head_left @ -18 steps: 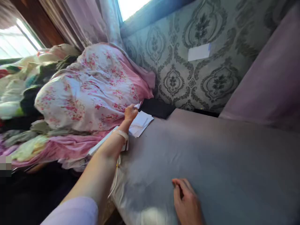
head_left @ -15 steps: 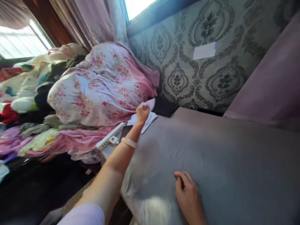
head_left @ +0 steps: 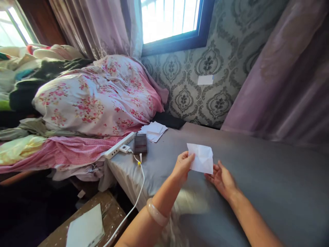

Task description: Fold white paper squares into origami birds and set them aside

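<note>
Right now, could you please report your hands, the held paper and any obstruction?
Left hand pinching white paper at its left edge. Right hand open at its right edge, contact unclear. Nothing else visible between them.

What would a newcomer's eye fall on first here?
Probably the paper, pinched in the left hand above the grey sheet, with the right hand near its lower right corner. Next, perhaps, the big floral cloth heaped at left, and the bright window at top centre.

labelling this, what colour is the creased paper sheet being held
The creased paper sheet is white, clearest in the head view.
</note>
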`<action>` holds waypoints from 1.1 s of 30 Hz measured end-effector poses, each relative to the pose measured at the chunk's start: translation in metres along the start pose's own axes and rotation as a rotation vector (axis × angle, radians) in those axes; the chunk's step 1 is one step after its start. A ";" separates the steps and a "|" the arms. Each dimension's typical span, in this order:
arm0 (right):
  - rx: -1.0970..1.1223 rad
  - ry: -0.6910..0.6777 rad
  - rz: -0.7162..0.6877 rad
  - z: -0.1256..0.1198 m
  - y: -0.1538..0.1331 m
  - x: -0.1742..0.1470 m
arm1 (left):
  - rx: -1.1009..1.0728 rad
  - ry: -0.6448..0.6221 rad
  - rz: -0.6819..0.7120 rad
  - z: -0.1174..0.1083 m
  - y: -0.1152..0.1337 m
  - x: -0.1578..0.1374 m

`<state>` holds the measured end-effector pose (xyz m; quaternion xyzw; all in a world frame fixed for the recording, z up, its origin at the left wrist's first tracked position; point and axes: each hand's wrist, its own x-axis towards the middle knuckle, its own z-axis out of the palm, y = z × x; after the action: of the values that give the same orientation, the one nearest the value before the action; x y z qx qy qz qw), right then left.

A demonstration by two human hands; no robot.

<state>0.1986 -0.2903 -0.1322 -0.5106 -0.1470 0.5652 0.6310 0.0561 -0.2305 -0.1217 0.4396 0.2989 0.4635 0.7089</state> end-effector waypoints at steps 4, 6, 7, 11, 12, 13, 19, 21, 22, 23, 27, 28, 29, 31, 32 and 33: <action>-0.151 -0.095 -0.008 0.014 0.003 -0.039 | 0.004 -0.058 -0.037 -0.013 -0.003 -0.033; -0.239 -0.053 -0.104 0.016 0.013 -0.057 | 0.006 -0.093 -0.057 -0.017 -0.006 -0.047; -0.278 -0.021 -0.148 0.016 0.018 -0.065 | 0.006 -0.111 -0.073 -0.019 -0.007 -0.054; -0.283 0.003 -0.227 0.009 0.030 -0.094 | 0.028 -0.130 -0.156 -0.024 -0.007 -0.074; -0.289 0.012 -0.249 0.007 0.031 -0.100 | 0.042 -0.134 -0.172 -0.025 -0.007 -0.078; -0.300 0.026 -0.272 0.004 0.031 -0.106 | 0.050 -0.156 -0.186 -0.026 -0.006 -0.082; -0.463 0.069 -0.405 -0.007 0.037 -0.135 | 0.092 -0.243 -0.150 -0.026 -0.012 -0.106; -0.491 0.084 -0.424 -0.011 0.042 -0.140 | 0.123 -0.220 -0.117 -0.024 -0.015 -0.113; -0.500 0.097 -0.431 -0.013 0.044 -0.141 | 0.138 -0.188 -0.098 -0.024 -0.015 -0.117; -0.512 0.114 -0.441 -0.015 0.045 -0.141 | 0.156 -0.156 -0.067 -0.024 -0.014 -0.123; -0.564 0.242 -0.474 -0.029 0.037 -0.128 | 0.382 -0.402 -0.057 -0.042 -0.008 -0.159; -0.578 0.276 -0.474 -0.032 0.031 -0.123 | 0.471 -0.636 -0.175 -0.052 -0.009 -0.170; -0.590 0.300 -0.475 -0.035 0.024 -0.118 | 0.561 -0.839 -0.293 -0.064 -0.014 -0.180; -0.609 0.317 -0.484 -0.039 0.011 -0.115 | 0.846 -1.120 -0.436 -0.094 -0.034 -0.196; -0.616 0.319 -0.493 -0.042 0.007 -0.119 | 1.039 -1.151 -0.370 -0.111 -0.048 -0.201; -0.631 0.310 -0.500 -0.046 0.007 -0.125 | 1.224 -1.101 -0.206 -0.128 -0.064 -0.205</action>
<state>0.1896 -0.4218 -0.1090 -0.7061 -0.3352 0.2386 0.5763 -0.1048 -0.3865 -0.2317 0.8820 0.1476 -0.1299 0.4282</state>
